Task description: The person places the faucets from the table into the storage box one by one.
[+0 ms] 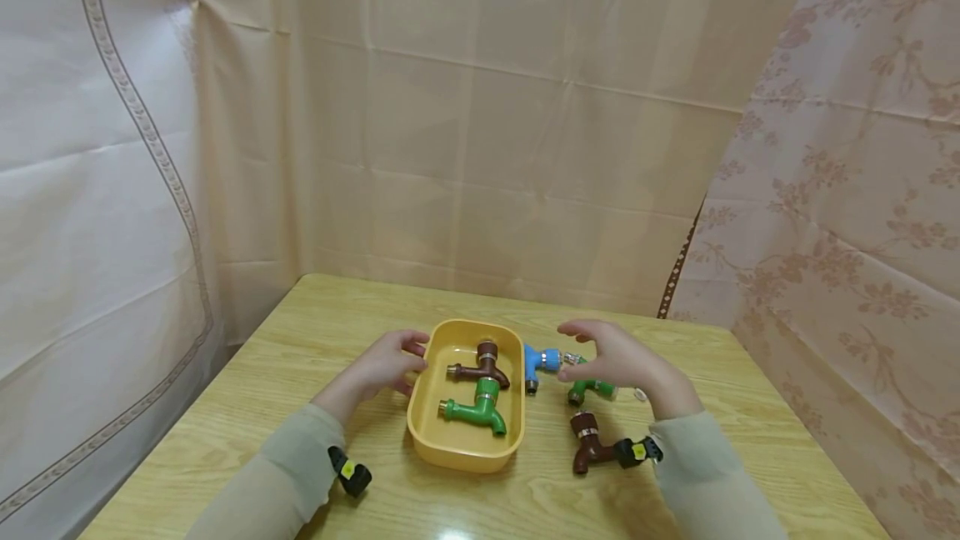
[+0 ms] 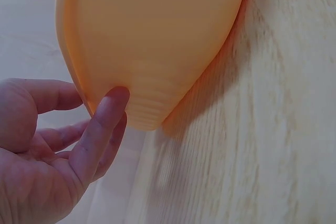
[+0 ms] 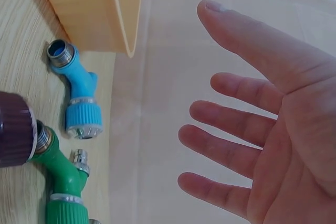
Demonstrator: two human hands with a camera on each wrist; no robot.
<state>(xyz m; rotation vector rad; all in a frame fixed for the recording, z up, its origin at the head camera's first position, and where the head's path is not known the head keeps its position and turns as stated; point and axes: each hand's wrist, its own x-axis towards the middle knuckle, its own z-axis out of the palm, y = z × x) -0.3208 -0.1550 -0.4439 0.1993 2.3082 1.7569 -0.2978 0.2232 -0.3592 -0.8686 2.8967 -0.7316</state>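
A brown tap (image 1: 591, 445) is lying nearest on the table (image 1: 525, 507). Beyond, the tub (image 1: 461, 457) is sitting between the hands: the left hand (image 1: 384, 363), fingers parted, is touching its side; the right hand (image 1: 613, 357), fingers spread, is hovering near green tap (image 3: 62, 174) and blue tap (image 3: 81, 87).

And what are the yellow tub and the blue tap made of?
The yellow tub looks like plastic: thin, smooth walls with a soft sheen. The blue tap seems mostly plastic, satiny and evenly blue; its threaded end shines grey, so it's probably metal.
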